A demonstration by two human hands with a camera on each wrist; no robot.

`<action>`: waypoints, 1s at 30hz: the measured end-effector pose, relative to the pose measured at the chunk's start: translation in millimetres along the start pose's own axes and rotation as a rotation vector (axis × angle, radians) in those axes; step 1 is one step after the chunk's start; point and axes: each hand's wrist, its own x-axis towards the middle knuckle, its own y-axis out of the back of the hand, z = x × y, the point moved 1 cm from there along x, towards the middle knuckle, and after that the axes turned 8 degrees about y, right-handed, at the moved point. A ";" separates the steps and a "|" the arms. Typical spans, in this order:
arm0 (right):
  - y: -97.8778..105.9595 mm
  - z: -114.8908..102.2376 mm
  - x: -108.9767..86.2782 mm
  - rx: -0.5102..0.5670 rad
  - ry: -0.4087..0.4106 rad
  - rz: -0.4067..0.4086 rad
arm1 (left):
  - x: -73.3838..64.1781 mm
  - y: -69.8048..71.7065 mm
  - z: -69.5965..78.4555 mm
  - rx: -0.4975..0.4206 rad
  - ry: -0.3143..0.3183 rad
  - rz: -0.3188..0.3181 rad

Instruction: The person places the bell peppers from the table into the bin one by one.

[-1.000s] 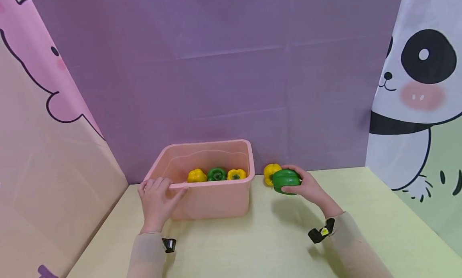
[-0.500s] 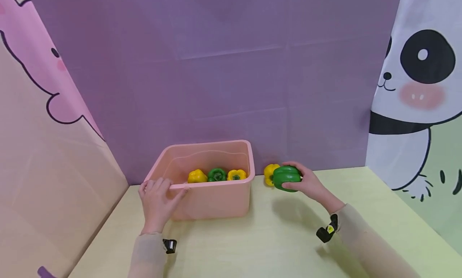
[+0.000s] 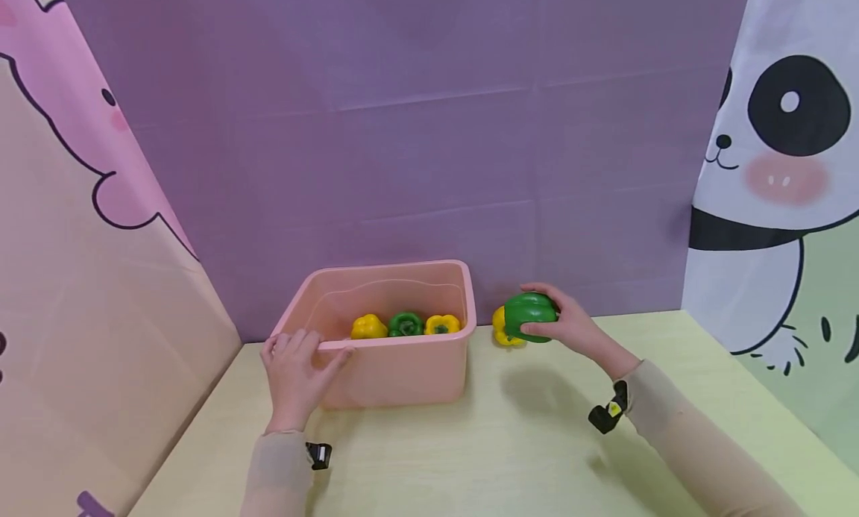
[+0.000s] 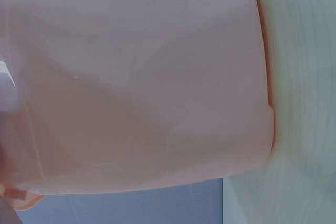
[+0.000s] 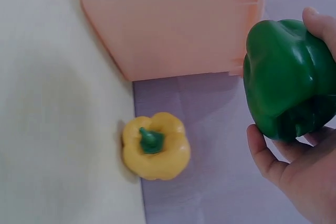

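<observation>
My right hand [image 3: 569,327] grips a green bell pepper [image 5: 289,72] between thumb and fingers, held above the table, its shadow below. Behind it, partly covered in the head view, a yellow bell pepper [image 5: 157,150] with a green stem rests on the table by the back cloth. At the near left corner of a pink plastic bin [image 3: 396,371], my left hand [image 3: 293,375] holds the rim, fingers over the edge and thumb on the outer front wall. Inside the bin sit a yellow pepper [image 3: 368,327], a green pepper [image 3: 406,324] and another yellow pepper [image 3: 443,324].
The pale table [image 3: 429,465] runs back to a purple cloth [image 3: 429,129] just behind the bin. Cartoon-printed cloths stand at both sides, with a panda [image 3: 792,174] on the right one. Each wrist wears a small black camera.
The green pepper in my right hand has risen a little, uncovering the lower part of the yellow one behind. My left hand stays on the bin's rim.
</observation>
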 end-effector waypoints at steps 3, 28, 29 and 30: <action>4.8 -5.0 6.1 -0.020 0.009 -0.008 | -0.2 -0.5 0.9 -0.002 0.000 0.002; 9.6 -26.7 40.7 -0.023 0.018 0.005 | -1.6 -0.3 1.0 0.003 0.029 -0.023; 9.0 -26.8 42.8 -0.020 0.015 0.005 | -1.3 -0.2 0.7 0.002 0.030 -0.022; 8.3 -26.7 44.7 -0.020 0.016 0.004 | -1.1 -0.1 0.5 0.000 0.030 -0.022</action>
